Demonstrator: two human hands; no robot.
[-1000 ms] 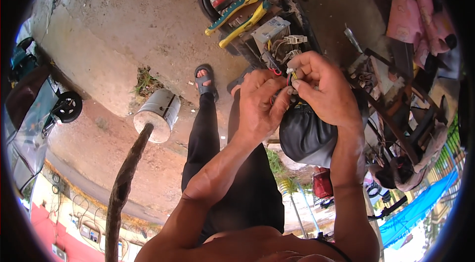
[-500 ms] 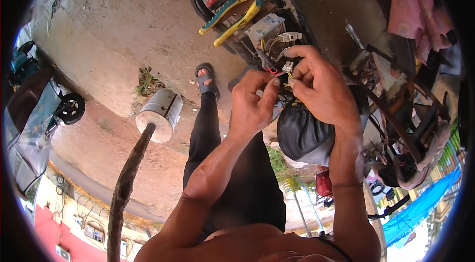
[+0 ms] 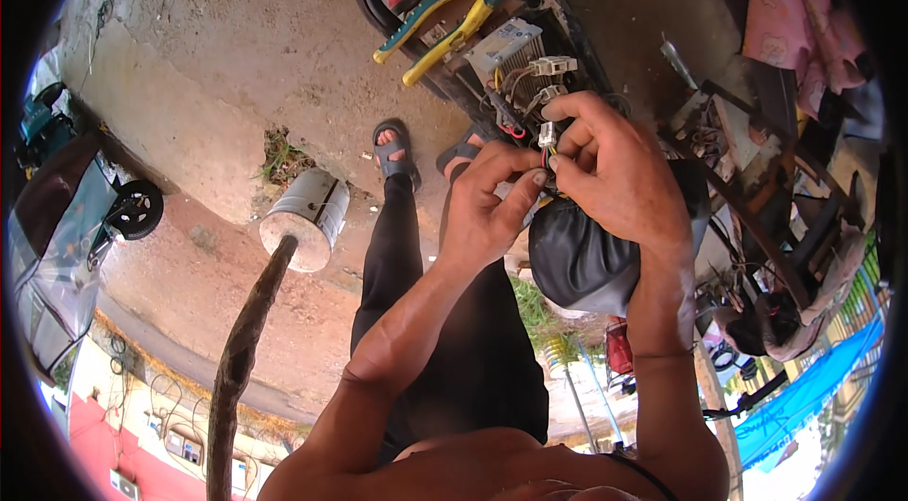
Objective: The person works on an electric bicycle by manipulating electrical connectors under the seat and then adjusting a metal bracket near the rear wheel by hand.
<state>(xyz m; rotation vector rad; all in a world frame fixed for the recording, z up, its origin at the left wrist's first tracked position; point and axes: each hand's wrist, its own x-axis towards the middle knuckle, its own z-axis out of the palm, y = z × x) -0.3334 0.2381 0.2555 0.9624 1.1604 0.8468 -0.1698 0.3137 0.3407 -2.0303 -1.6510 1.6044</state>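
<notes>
Thin coloured wires (image 3: pixel 550 155) run down from a small white plug connector (image 3: pixel 548 133). My left hand (image 3: pixel 490 208) pinches them between thumb and forefinger from the left. Pressed close against it, my right hand (image 3: pixel 619 170) grips the same wires just below the connector, its forefinger raised and bent. Beyond the fingertips, another pale connector (image 3: pixel 553 66) hangs on wires beside a silver finned metal box (image 3: pixel 507 43). A red wire loop (image 3: pixel 516 133) shows left of the held connector. The wire ends are hidden behind my fingers.
A tool with yellow and teal handles (image 3: pixel 465 39) lies beyond the metal box. A black padded seat (image 3: pixel 579 250) sits below my right hand. To the left stand a white bucket (image 3: pixel 307 217) and a wooden pole (image 3: pixel 241 350). Metal scrap (image 3: pixel 757 227) lies at right.
Both hands have drawn closer together on the wires. The held connector has tilted more upright, and my left fingertips have shifted slightly right and down.
</notes>
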